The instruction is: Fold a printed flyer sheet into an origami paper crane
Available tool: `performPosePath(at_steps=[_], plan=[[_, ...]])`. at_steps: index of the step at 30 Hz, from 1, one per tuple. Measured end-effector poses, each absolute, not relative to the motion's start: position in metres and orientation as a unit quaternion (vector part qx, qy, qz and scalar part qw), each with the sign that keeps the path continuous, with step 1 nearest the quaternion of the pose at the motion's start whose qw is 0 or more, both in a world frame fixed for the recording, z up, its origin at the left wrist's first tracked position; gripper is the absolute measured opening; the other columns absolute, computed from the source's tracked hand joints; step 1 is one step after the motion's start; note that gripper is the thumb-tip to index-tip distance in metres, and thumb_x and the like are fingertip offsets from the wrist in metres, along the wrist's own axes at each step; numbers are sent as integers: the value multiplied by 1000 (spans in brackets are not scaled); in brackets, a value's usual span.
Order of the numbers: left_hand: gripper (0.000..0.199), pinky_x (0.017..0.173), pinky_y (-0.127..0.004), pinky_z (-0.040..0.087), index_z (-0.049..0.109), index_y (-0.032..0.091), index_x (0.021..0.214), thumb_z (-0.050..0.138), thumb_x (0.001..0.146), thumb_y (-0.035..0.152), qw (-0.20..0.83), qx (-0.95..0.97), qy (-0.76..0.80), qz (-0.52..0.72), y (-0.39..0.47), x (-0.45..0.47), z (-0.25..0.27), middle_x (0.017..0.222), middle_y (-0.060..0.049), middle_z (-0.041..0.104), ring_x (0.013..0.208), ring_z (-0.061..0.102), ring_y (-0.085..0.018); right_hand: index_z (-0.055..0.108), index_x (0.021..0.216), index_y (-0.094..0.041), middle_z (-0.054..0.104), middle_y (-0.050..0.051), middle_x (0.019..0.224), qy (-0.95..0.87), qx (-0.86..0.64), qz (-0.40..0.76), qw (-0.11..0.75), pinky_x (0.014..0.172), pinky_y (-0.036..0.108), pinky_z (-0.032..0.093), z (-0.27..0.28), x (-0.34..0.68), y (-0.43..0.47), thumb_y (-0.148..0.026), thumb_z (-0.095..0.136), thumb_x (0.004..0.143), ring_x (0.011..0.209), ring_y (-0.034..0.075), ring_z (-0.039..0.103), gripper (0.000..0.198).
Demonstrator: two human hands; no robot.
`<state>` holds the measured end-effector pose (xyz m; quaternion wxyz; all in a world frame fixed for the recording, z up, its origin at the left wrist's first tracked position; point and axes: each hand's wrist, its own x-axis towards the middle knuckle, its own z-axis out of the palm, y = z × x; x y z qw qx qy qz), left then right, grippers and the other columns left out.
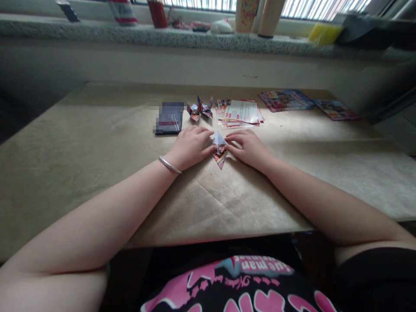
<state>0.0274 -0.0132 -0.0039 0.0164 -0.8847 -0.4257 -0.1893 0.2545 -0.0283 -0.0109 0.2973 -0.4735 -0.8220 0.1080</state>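
A diamond-shaped piece of folded paper (219,151) lies on the table in front of me, white at its upper part and printed in red and yellow at its lower tip. My left hand (194,146), with a silver bangle at the wrist, grips its left edge between thumb and fingers. On the opposite edge, the fingers and thumb of my right hand (247,147) close on the paper. Just beyond stand two folded paper cranes (199,109) of similar printed paper. The fingertips partly cover the side corners of the diamond.
A dark flat rectangular object (170,118), partly pixelated, lies left of the cranes. Loose printed sheets (239,112) are right of them, with colourful stacked cards (286,100) and another colourful stack (336,109) farther right. Bottles and jars line the stone windowsill (195,42) behind the table (97,173).
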Motion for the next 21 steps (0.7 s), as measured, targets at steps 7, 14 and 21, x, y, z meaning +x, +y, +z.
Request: performPosePath(at_steps=[7, 14, 21], plan=[[36, 101, -44, 47, 70, 18, 116, 59, 94, 44, -10, -896, -399, -195, -11, 29, -4, 124, -11, 67, 113, 61, -27, 73, 102, -23, 74, 8, 107, -818, -476, 132, 294, 95, 44, 50, -7, 253, -27, -38, 68, 87, 104, 26, 64, 21], [34, 99, -40, 48, 69, 16, 116, 67, 89, 36, -38, -897, -373, -233, -9, 32, -3, 123, -12, 68, 111, 63, -25, 73, 95, -22, 75, 8, 104, -818, -469, 144, 301, 99, 44, 49, -13, 256, -19, -30, 67, 85, 103, 25, 66, 14], [30, 93, -38, 48, 66, 18, 111, 69, 86, 35, -87, -889, -377, -246, -10, 31, -2, 109, -7, 71, 102, 63, -24, 74, 108, -22, 72, 10, 115, -818, -474, 139, 295, 103, 47, 46, -15, 258, -18, -34, 76, 79, 113, 28, 63, 31]])
